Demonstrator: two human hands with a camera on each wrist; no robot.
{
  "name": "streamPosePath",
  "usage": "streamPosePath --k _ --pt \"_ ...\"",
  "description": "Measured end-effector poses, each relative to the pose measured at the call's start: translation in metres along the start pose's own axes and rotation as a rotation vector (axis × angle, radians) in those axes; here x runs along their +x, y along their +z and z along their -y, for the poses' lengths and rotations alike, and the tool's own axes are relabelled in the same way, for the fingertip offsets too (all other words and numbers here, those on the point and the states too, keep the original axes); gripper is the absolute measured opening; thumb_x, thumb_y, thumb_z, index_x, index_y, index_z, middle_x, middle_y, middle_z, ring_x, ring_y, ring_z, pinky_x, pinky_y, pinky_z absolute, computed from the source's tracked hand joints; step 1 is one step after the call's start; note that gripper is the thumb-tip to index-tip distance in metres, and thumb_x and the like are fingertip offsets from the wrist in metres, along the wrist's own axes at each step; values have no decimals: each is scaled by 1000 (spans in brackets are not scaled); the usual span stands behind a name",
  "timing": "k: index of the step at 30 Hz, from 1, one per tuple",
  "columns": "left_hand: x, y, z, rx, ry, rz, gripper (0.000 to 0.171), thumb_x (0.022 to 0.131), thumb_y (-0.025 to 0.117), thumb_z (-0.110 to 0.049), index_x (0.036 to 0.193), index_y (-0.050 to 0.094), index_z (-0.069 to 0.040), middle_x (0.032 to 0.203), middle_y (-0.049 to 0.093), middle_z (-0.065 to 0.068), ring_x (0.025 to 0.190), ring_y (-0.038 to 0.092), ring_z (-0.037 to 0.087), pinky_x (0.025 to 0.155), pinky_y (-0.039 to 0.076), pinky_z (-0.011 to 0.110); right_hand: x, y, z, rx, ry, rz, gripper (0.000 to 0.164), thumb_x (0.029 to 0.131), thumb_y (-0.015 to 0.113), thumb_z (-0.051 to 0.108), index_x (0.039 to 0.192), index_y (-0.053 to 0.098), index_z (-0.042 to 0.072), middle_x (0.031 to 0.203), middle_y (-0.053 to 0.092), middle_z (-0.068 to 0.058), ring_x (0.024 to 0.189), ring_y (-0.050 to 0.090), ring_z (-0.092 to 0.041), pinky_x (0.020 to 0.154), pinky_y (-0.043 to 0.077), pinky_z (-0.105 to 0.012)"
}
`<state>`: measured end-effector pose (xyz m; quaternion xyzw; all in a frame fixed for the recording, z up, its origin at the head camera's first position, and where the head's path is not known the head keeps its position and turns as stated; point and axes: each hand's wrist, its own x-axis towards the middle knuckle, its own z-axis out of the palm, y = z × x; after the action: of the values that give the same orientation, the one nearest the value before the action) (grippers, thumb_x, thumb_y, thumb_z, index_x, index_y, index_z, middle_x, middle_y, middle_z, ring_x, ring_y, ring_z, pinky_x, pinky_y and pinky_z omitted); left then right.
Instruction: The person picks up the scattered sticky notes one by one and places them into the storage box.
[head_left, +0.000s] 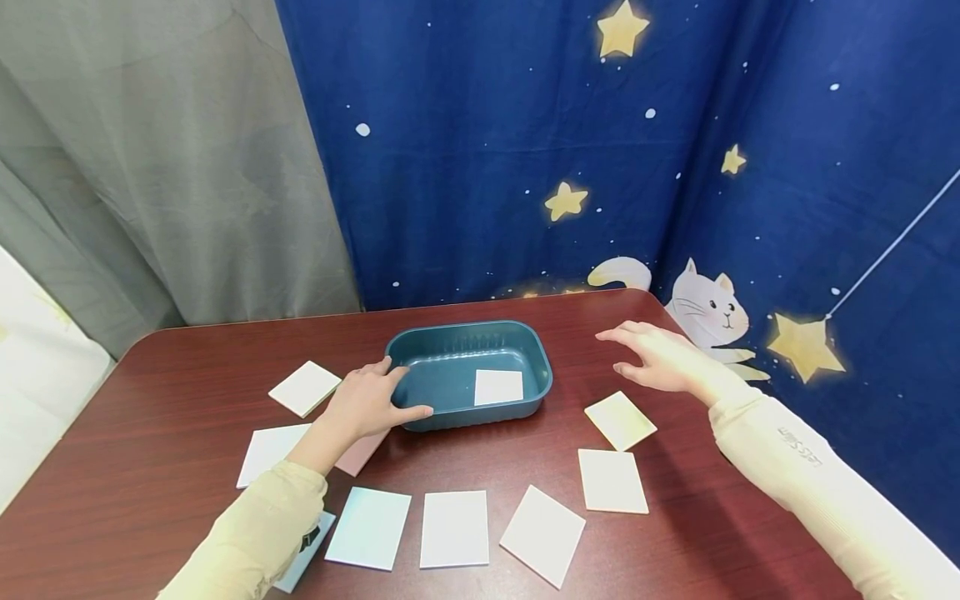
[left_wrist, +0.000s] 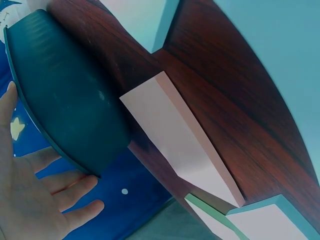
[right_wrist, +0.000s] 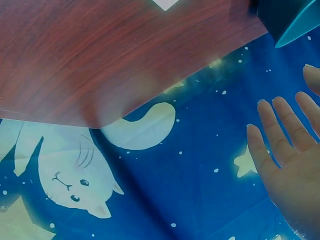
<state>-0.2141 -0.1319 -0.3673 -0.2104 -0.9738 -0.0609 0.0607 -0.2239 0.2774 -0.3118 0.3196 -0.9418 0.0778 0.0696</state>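
A dark teal rectangular bin point(head_left: 426, 418) stands at the back middle of the table, a white square pad of notes point(head_left: 498, 387) lying inside it. My left hand point(head_left: 369, 400) is at the bin's left end, fingers spread along the rim and thumb reaching over the near side. In the left wrist view, the fingertips point(left_wrist: 90, 186) are right at the rim and extended. My right hand point(head_left: 660, 357) hovers off to the bin's right, fingers extended and holding nothing. Beneath my left wrist lies a pink pad point(left_wrist: 170, 130), partly hidden in the head view.
Several note pads lie around the bin: a pale yellow one point(head_left: 621, 421), a cream one point(head_left: 612, 481), a tilted white one point(head_left: 542, 536), another white one point(head_left: 453, 529), a light blue one point(head_left: 369, 527) and others at left. Curtains point(head_left: 480, 150) hang behind the table.
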Motion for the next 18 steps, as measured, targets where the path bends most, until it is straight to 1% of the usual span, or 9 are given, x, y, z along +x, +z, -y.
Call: streamPosePath --k 18 --pt "1 1 0 1 2 -5 86 68 52 -69 121 53 -1 123 44 28 108 45 41 88 35 51 -14 14 -9 7 33 14 45 77 64 13 120 53 8 111 54 -9 102 50 -25 79 41 -44"
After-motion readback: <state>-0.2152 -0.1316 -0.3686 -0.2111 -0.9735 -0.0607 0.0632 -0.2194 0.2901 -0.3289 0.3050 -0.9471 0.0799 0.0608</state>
